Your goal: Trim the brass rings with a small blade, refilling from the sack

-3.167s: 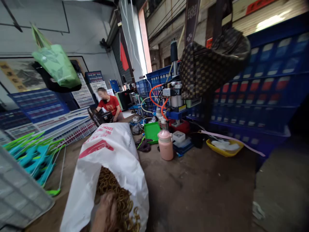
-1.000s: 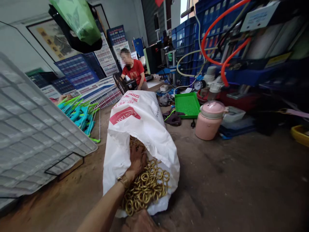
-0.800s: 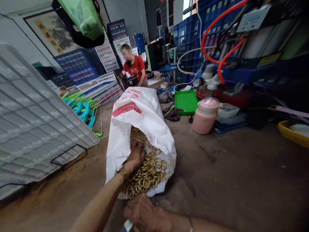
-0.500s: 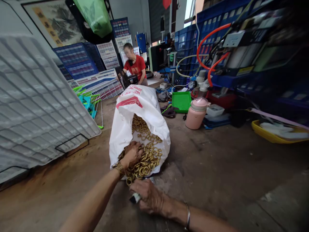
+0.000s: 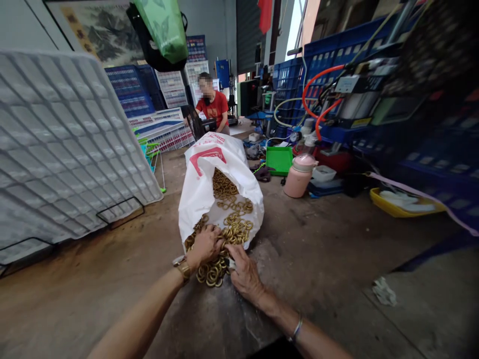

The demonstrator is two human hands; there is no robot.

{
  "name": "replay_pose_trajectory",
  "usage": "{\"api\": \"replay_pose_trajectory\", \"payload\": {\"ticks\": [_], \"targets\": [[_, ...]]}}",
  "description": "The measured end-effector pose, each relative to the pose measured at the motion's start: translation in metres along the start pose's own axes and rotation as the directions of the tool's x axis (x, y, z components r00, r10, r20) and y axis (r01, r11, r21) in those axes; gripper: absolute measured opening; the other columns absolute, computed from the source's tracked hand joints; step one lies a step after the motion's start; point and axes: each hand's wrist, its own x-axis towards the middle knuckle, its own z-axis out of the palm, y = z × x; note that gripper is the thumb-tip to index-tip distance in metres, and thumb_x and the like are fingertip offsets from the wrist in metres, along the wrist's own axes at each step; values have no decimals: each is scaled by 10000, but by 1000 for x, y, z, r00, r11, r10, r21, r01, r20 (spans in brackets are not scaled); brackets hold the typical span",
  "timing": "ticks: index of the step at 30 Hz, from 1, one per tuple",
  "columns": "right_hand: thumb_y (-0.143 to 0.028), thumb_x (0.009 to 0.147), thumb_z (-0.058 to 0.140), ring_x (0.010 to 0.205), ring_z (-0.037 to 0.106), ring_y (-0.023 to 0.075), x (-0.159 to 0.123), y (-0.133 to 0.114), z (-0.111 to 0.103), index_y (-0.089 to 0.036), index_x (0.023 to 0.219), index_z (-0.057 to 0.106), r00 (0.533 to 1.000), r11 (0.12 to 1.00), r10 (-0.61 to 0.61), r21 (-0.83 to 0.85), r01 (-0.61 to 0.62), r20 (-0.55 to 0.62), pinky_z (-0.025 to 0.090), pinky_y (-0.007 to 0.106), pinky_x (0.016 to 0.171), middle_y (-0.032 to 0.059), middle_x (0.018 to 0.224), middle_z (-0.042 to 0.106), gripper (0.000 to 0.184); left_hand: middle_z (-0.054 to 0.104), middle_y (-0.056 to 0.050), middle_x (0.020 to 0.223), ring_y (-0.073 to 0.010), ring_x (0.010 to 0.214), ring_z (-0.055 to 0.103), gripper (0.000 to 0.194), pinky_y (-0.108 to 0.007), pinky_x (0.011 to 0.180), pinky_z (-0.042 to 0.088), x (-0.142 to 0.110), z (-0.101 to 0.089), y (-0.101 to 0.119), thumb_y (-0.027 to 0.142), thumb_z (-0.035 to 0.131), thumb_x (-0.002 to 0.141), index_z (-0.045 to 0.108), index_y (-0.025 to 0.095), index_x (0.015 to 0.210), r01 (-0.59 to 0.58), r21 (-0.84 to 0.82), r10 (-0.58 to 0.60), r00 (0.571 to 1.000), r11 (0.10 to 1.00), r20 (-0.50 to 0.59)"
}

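On the table [image 5: 307, 259] lies a white sack [image 5: 194, 194], rings [image 5: 237, 227] inside and out past its mouth. The left hand [image 5: 205, 245] half curls over them, its grasp hidden; the right hand [image 5: 245, 274] pinches a pale item [image 5: 232, 263]. The sack's mouth faces the hands, its long axis running away.
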Motion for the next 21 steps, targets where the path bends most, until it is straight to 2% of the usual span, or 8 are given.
{"api": "replay_pose_trajectory", "payload": {"ticks": [6,9,16,21], "targets": [[-35,630,395,891,531,184,-3,-11,-1,-184,1082,525,994,977,12,-213,12,110,432,277,756,64,994,561,494,513,-91,1053,-250,979,464,225,-397,824,386,-27,-1,5,323,401,845,548,209,973,-33,57,35,999,998,-25],[-37,641,398,867,538,180,-5,-13,-1,-184,1079,528,991,960,-1,-278,39,137,427,269,736,64,995,567,479,514,-90,1064,-249,964,461,225,-391,803,385,-35,-1,5,304,419,833,537,212,1001,-50,88,52,998,995,-24],[-30,628,392,858,545,179,-6,-11,2,-177,1080,534,993,954,-55,-288,83,105,441,271,731,69,996,570,496,514,-91,1026,-248,938,458,230,-390,795,371,-52,1,0,307,408,836,535,215,1006,-42,56,45,997,998,-56],[-48,640,406,868,559,191,-9,-9,4,-171,1088,550,995,961,-87,-258,98,53,459,284,738,79,987,590,486,506,-98,1080,-259,980,443,263,-400,816,353,-67,4,-5,289,446,816,530,221,1056,-79,0,79,992,997,-97]]}}
